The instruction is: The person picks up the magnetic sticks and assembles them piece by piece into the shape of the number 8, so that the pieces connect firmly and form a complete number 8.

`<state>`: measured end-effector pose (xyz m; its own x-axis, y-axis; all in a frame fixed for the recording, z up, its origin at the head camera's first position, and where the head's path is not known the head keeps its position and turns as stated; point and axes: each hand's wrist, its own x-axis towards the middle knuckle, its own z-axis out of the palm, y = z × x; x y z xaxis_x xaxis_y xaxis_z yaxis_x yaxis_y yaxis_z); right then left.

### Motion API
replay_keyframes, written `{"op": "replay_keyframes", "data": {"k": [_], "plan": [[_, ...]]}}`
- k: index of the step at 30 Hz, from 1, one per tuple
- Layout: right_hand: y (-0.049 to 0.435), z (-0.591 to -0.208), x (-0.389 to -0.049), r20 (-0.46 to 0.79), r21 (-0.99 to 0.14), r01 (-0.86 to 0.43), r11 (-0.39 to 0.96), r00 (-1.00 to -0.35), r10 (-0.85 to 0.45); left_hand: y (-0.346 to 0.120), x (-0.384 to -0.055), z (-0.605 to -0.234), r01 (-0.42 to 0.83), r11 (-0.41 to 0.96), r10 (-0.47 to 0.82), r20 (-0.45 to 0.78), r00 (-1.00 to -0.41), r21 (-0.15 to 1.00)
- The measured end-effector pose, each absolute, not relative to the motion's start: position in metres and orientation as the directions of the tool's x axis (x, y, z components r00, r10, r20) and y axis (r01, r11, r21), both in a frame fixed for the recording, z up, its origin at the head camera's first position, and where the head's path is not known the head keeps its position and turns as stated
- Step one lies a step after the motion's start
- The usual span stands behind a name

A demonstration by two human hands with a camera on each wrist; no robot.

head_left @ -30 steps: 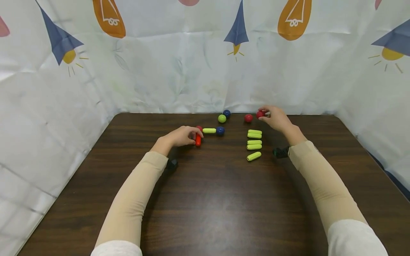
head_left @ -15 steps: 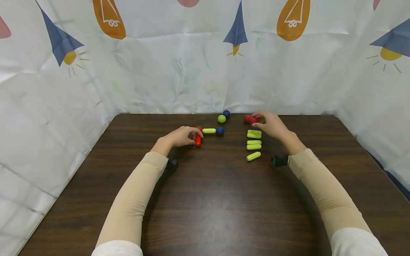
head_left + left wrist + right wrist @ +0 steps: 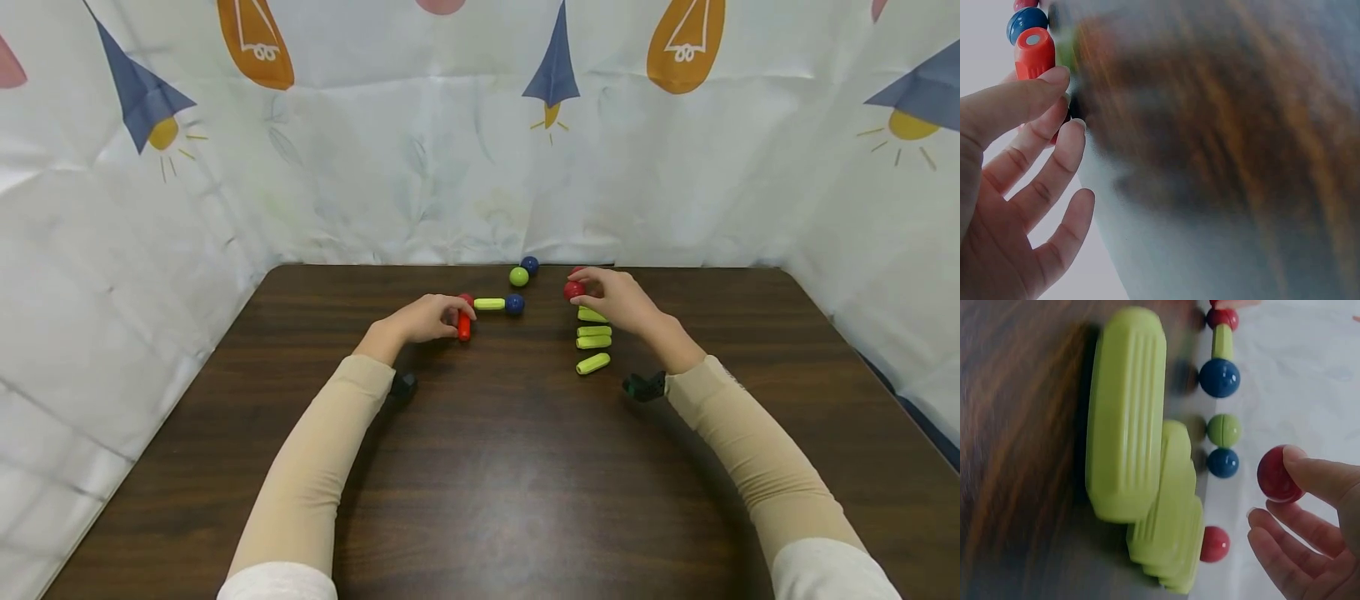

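My left hand [image 3: 427, 319] pinches a red rod [image 3: 464, 326] between thumb and fingers. The rod meets a red ball [image 3: 467, 300], from which a yellow-green rod [image 3: 490, 304] runs right to a blue ball [image 3: 514, 304]. In the left wrist view, the red rod's end [image 3: 1034, 45] faces the camera with its metal dot showing. My right hand [image 3: 618, 302] holds another red ball [image 3: 1277, 475] by thumb and fingertips, raised off the table. A further red ball [image 3: 1215, 544] rests on the table, mostly hidden behind this hand in the head view.
Several loose yellow-green rods [image 3: 593, 342] lie in a column below my right hand. A green ball [image 3: 519, 277] and a blue ball [image 3: 529, 265] sit together by the back edge of the brown table [image 3: 495, 467]. A printed white curtain [image 3: 420, 167] hangs behind.
My right hand has moved left and a little nearer, carrying the red ball past the other red ball. The left hand and its joined pieces have stayed put.
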<state>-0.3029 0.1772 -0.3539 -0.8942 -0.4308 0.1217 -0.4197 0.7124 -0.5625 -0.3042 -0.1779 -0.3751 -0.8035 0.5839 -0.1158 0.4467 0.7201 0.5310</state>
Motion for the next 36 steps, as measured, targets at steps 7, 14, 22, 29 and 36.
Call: {"op": "replay_keyframes", "data": {"k": [7, 14, 22, 29, 36], "plan": [[0.168, -0.354, -0.294, 0.106, -0.583, -0.421, 0.695, -0.887, -0.449, -0.177, -0.304, -0.376, 0.443, 0.729, 0.572, -0.109, -0.813, 0.522], [0.158, -0.357, -0.29, 0.125, -0.584, -0.449, 0.677, -0.873, -0.471, -0.177, -0.303, -0.377, 0.431, 0.73, 0.564, -0.112, -0.818, 0.53], [0.143, -0.354, -0.284, 0.115, -0.586, -0.464, 0.664, -0.859, -0.499, -0.177, -0.304, -0.376, 0.425, 0.73, 0.557, -0.106, -0.824, 0.535], [0.124, -0.358, -0.275, 0.123, -0.571, -0.489, 0.659, -0.845, -0.521, -0.175, -0.301, -0.375, 0.424, 0.732, 0.555, -0.107, -0.825, 0.533], [0.105, -0.36, -0.271, 0.078, -0.588, -0.478, 0.653, -0.837, -0.542, -0.175, -0.304, -0.376, 0.423, 0.735, 0.548, -0.097, -0.831, 0.531]]}}
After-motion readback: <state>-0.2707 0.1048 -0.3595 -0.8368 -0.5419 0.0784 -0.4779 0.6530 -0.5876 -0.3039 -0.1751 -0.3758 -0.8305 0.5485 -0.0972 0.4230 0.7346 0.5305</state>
